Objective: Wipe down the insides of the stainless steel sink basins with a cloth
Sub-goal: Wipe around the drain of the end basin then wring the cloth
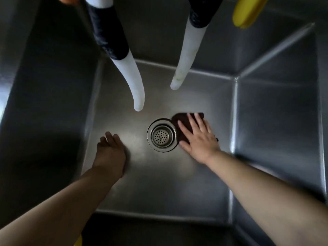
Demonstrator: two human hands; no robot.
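Note:
I look straight down into a deep stainless steel sink basin [159, 183]. A dark brown cloth [179, 119] lies flat on the basin floor just right of the round drain strainer [161, 135]. My right hand [198, 137] presses on the cloth with straight, spread fingers. My left hand [110, 151] is left of the drain, fingers relaxed, low over or resting on the basin floor, holding nothing.
Two white hoses with dark sleeves hang into the basin from above, the left hose [133, 80] ending near the drain, the right hose [184, 64] further back. A yellow object [246, 11] sits at the top right rim. Steep steel walls [276, 112] enclose all sides.

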